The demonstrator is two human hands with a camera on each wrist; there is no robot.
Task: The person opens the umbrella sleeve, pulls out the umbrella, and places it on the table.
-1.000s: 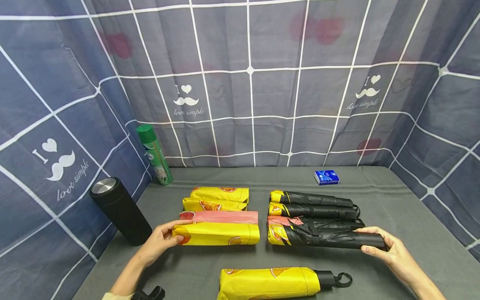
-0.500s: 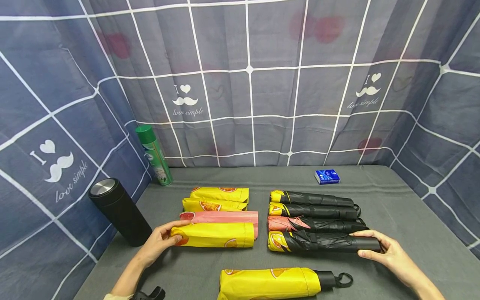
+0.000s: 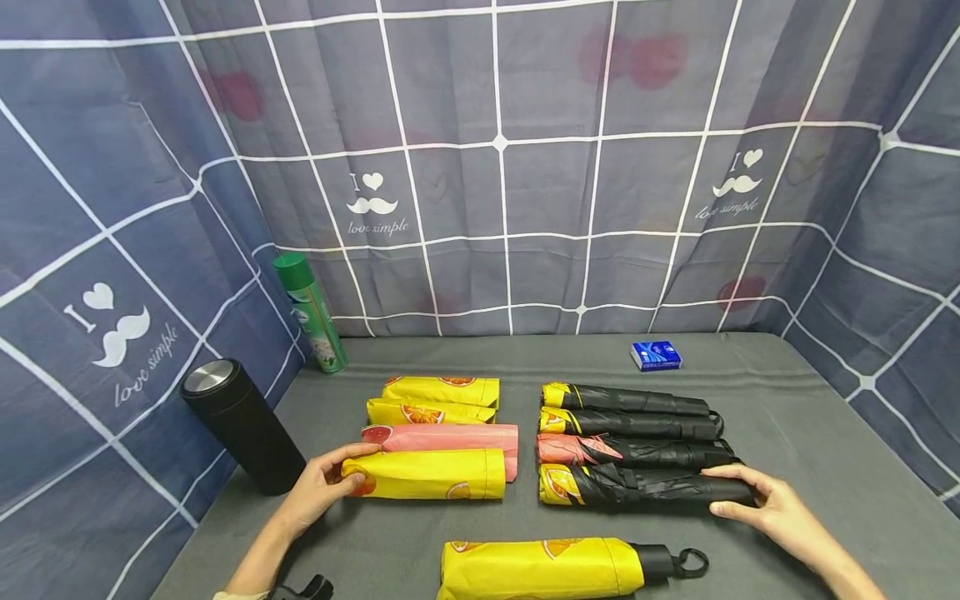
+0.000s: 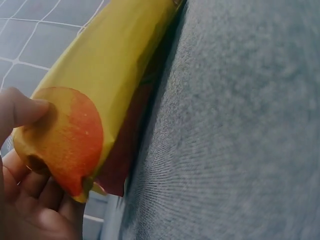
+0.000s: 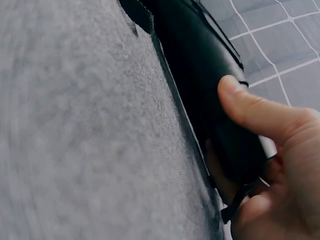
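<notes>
A person's left hand (image 3: 318,487) pinches the end of a yellow sleeve (image 3: 427,475), soft, light cloth best taken at its closed tip, while the right hand (image 3: 772,508) curls round the stiff handle of a folded black umbrella (image 3: 645,487) lying right of the sleeve. Just beyond the sleeve crowd more sleeves; a sleeved umbrella (image 3: 540,567) lies nearer.

At the bottom edge of the head view the nearest yellow umbrella (image 3: 540,568) and a black clip-like object (image 3: 300,588) are cut off, while the print on the small blue box (image 3: 655,355) is unreadably small.
</notes>
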